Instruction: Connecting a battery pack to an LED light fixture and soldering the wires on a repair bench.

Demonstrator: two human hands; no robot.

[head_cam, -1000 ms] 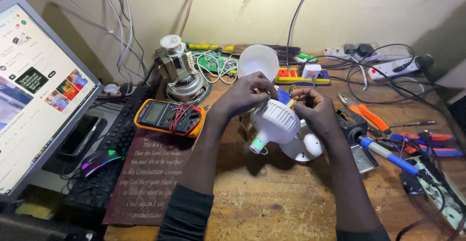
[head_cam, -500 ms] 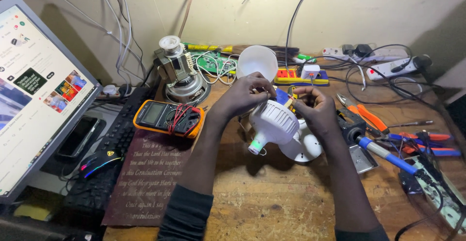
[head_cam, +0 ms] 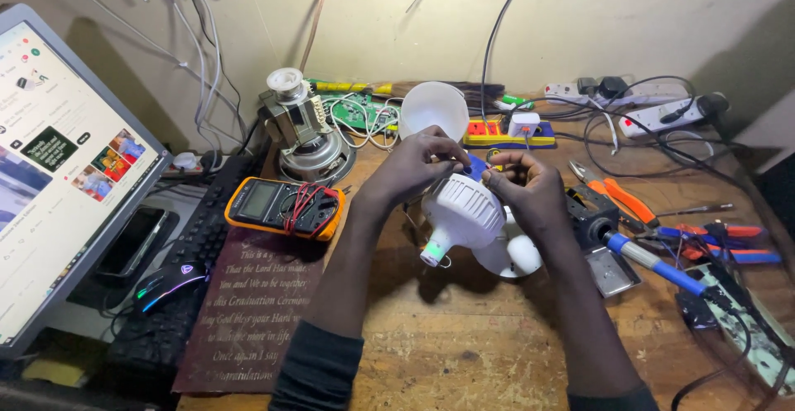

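A: Where's the lamp body (head_cam: 465,210) now?

B: Just above the table (head_cam: 464,353), near its middle, screw end tipped down toward the person. Both hands are closed at its upper end: the left hand (head_cam: 411,165) pinches something small at the top rim, and the right hand (head_cam: 527,189) pinches there too. What sits between the fingertips is too small to tell.

A: What could go wrong?

B: I'd judge the body could slip and roll, since only fingertips steady it. The soldering iron (head_cam: 642,255) lies just beside the right wrist, so a sleeve could catch it. The white dome (head_cam: 434,108) stands behind the hands and could be knocked over.

A: Anything different from a second ago?

B: Hardly. Hands and lamp body sit as before; the multimeter (head_cam: 284,205) is unmoved.
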